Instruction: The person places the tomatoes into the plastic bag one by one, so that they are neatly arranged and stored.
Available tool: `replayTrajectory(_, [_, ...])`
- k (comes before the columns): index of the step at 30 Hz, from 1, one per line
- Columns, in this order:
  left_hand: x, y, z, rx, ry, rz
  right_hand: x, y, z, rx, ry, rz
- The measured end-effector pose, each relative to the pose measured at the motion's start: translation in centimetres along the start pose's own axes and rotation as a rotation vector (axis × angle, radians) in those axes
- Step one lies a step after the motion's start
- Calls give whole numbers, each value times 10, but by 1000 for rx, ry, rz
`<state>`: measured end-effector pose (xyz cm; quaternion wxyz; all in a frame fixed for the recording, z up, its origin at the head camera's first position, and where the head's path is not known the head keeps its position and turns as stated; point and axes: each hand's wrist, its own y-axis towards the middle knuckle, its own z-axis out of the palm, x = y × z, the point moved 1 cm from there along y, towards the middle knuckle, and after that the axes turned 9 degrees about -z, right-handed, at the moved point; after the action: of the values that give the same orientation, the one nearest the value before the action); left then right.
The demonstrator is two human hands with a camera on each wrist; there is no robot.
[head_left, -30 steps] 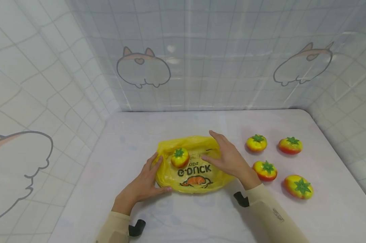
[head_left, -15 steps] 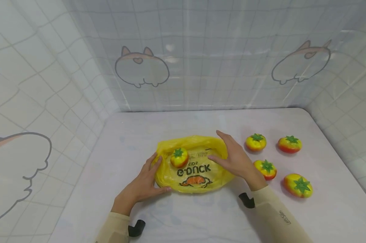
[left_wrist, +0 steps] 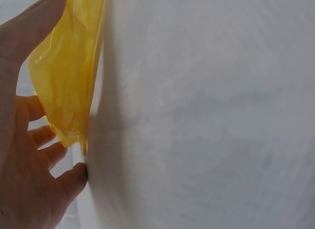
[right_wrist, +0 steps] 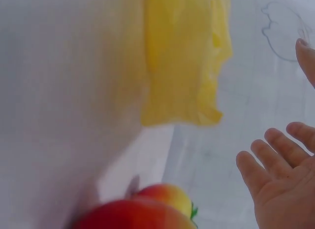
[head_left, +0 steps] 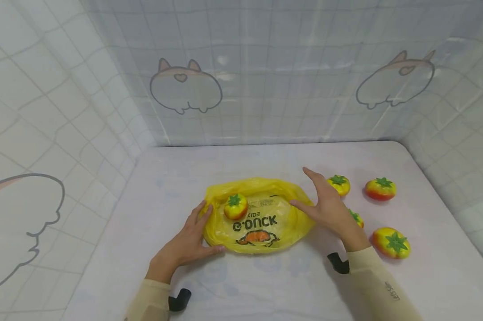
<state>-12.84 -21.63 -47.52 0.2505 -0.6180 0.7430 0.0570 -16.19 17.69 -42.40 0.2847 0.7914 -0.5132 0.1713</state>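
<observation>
A yellow plastic bag point(head_left: 293, 232) with a printed duck lies spread open on the table. Inside it, towards its left side, sits a red-and-yellow toy tomato point(head_left: 236, 208) with a green star-shaped leaf. My left hand point(head_left: 188, 240) rests against the bag's left edge, fingers and thumb spread apart; the left wrist view has its fingers touching the yellow plastic point(left_wrist: 69, 71). Just beyond the bag's right edge hovers my right hand point(head_left: 331, 207), fingers extended and thumb apart, holding nothing. It partly covers two toy tomatoes, one behind point(head_left: 340, 185) and one nearer point(head_left: 357, 218).
Two more toy tomatoes lie farther right, one at the back point(head_left: 380, 189) and one nearer the front point(head_left: 391, 243). The white table point(head_left: 241, 285) meets a tiled-pattern curtain point(head_left: 265, 89) at its back edge, with similar sheets at both sides.
My right hand has moved right, from over the bag to beyond its right edge, and now hides part of two toy tomatoes. The left hand and the tomato in the bag have stayed put.
</observation>
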Motion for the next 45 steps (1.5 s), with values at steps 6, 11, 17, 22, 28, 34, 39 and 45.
replayTrajectory(6, [-1,1,1,0,-1,11,-9,-9,-23,-13,-29,51])
replayTrajectory(11, [-1,1,0,-4,0,18,-17,-21,-45,-31,-63,107])
replayTrajectory(17, [1,0,0,-5,-2,8,-22,-31,-61,-59,-66,139])
replayTrajectory(22, [4,-1,3,3,-5,-9,-25,-36,-68,-54,-97,147])
replayTrajectory(28, [4,0,2,-21,-12,20,-27,-43,-74,-30,-96,202])
replayTrajectory(34, [3,2,3,-16,-15,29,-35,-59,-84,-41,-99,232])
replayTrajectory(39, [2,2,1,-3,-10,24,-44,-73,-92,-62,-109,223])
replayTrajectory(45, [2,2,-1,7,-20,10,-51,-87,-98,-80,-138,200])
